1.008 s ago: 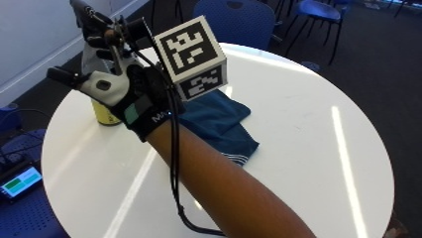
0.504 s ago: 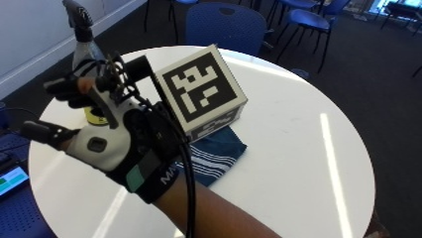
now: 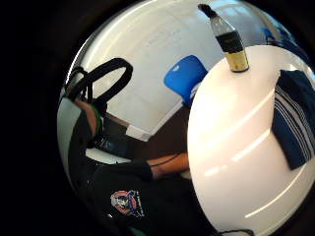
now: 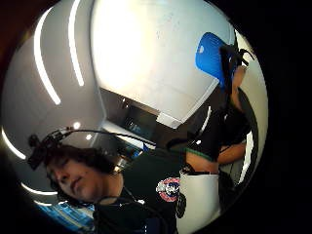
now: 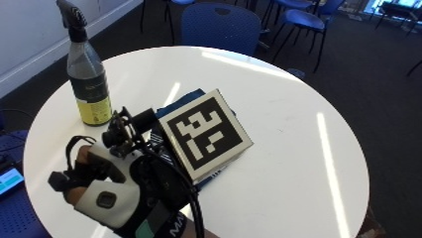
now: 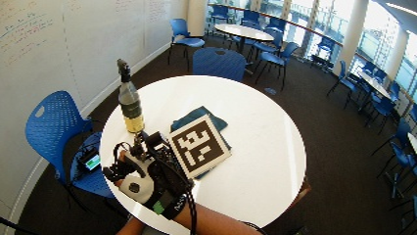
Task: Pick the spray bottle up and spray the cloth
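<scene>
The spray bottle (image 5: 89,84) (image 6: 130,105) stands upright on the far left part of the round white table (image 5: 284,124), with a black trigger head, a clear neck and a yellow label. A dark blue folded cloth (image 5: 188,96) (image 6: 202,115) lies flat near the table's middle, partly hidden behind my hand. My gloved right hand (image 5: 112,193) (image 6: 140,181) hovers over the near left edge, a hand's width short of the bottle, fingers relaxed and holding nothing. The little finger side palm view shows the bottle (image 3: 229,42) and striped cloth (image 3: 295,118) at a distance.
A blue chair (image 5: 217,25) stands behind the table and another (image 6: 55,122) to its left, with a small lit device (image 5: 8,178) on its seat. More chairs and tables fill the room beyond. The thumb side palm view faces the person's torso and the ceiling.
My hand has drawn back from the bottle toward the near edge of the table and turned its palm toward the person. The bottle stays standing in its place.
</scene>
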`<state>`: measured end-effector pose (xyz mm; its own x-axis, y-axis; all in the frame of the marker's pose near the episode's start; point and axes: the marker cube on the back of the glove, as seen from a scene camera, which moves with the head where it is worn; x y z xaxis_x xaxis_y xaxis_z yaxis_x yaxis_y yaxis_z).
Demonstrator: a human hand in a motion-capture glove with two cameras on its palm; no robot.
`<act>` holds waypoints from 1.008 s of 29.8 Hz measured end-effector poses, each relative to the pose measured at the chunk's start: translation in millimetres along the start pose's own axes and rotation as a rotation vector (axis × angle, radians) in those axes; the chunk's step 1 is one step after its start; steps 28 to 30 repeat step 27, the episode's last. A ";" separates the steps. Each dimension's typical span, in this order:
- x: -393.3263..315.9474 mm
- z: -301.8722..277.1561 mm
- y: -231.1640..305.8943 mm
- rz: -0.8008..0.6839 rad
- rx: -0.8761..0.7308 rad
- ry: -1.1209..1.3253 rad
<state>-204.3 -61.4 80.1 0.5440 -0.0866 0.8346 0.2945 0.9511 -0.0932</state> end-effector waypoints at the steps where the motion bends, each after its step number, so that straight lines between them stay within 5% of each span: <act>1: -0.3 0.4 1.9 0.002 -0.007 -0.001; 30: -15.4 -7.6 8.1 -0.048 -0.051 0.067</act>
